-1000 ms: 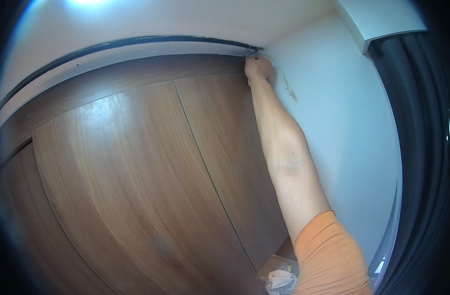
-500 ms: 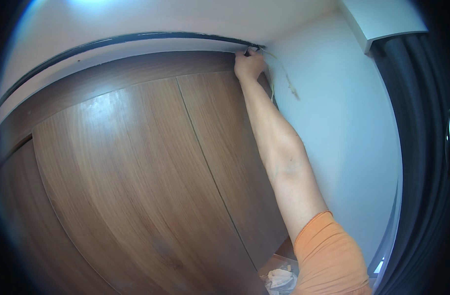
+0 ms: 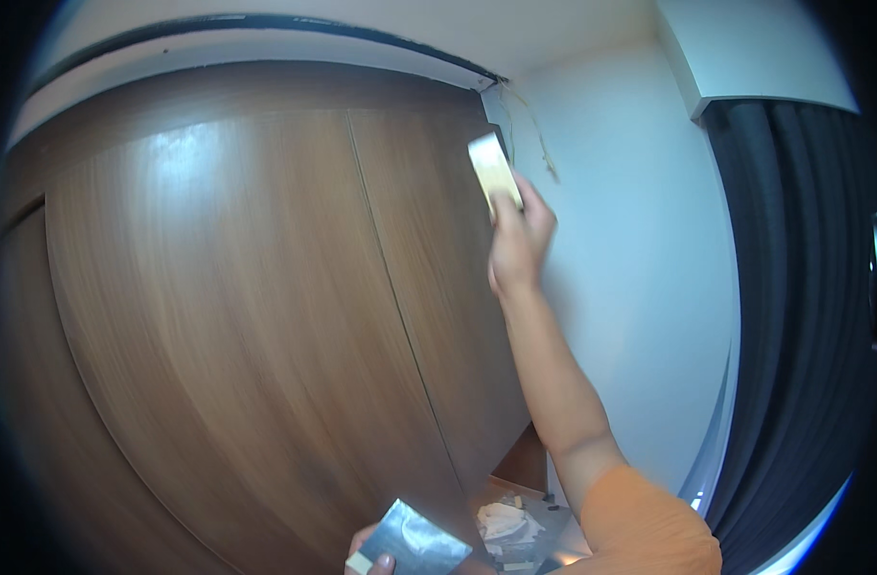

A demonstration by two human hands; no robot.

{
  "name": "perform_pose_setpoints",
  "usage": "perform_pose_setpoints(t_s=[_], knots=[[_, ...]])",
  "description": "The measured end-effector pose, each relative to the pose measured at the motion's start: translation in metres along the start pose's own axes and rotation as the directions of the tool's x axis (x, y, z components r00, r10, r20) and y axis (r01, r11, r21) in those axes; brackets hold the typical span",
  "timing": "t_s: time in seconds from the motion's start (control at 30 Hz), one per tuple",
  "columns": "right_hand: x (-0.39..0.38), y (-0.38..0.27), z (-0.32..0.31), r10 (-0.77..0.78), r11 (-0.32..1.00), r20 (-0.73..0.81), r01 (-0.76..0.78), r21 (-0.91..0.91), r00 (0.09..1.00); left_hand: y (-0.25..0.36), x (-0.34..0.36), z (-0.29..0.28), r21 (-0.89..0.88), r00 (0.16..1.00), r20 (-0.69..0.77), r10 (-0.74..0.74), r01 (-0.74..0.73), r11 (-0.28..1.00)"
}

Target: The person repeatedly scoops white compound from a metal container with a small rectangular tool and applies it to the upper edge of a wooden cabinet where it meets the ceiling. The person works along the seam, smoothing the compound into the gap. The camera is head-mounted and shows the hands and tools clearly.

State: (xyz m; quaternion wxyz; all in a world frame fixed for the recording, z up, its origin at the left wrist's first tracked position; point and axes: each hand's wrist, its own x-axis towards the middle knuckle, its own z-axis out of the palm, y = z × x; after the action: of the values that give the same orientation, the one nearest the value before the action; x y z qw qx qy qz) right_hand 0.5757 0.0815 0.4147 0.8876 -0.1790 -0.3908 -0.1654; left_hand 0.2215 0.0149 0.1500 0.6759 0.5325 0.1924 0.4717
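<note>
— Putty knife [image 3: 493,172]: where is it?
— Gripped in the right hand [image 3: 518,240], fingers closed round its handle; blade against the seam between wooden wardrobe [image 3: 266,287] and white wall [image 3: 630,268].
— And the left hand [image 3: 376,561]?
— Low down, holding a metal hawk [image 3: 419,544]; filling looks under way; next calls for steady pressure along the seam.

Glossy brown wooden wardrobe doors [image 3: 237,316], pale wall [image 3: 630,287], dark curtain [image 3: 803,316], white ceiling [image 3: 515,29]

Left hand [image 3: 369,559]: getting cut off by the lower edge, only fingertips showing.
Metal plate [image 3: 421,542]: running partly out of frame.
Floor debris [image 3: 504,522]: looking too small to identify.
</note>
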Motion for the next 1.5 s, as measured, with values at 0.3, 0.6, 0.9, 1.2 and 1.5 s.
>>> perform_pose_setpoints(t_s=[0.3, 0.6, 0.9, 1.2, 1.5], knots=[[-0.186, -0.107, -0.097, -0.198, 0.891, 0.547, 0.381, -0.245, 0.813, 0.030, 0.063, 0.054, -0.493, 0.970, 0.241, 0.036, 0.090, 0.866], [-0.203, -0.138, -0.123, -0.056, 0.870, 0.805, 0.424, -0.251, 0.591, 0.027, 0.055, 0.058, -0.503, 0.929, 0.370, 0.015, 0.187, 0.844], [-0.165, -0.135, -0.148, 0.188, 0.736, 0.920, 0.571, -0.363, 0.343, 0.030, 0.048, 0.035, -0.536, 0.906, 0.420, 0.060, 0.194, 0.822], [-0.200, -0.159, -0.155, 0.762, 0.602, 0.368, -0.793, -0.097, 0.533, 0.011, 0.061, 0.062, -0.310, 0.872, 0.219, 0.437, -0.363, 0.879], [-0.205, -0.153, -0.128, 0.814, 0.578, 0.232, -0.784, -0.227, 0.532, 0.000, 0.075, 0.057, -0.202, 0.808, 0.247, 0.535, -0.497, 0.844]])
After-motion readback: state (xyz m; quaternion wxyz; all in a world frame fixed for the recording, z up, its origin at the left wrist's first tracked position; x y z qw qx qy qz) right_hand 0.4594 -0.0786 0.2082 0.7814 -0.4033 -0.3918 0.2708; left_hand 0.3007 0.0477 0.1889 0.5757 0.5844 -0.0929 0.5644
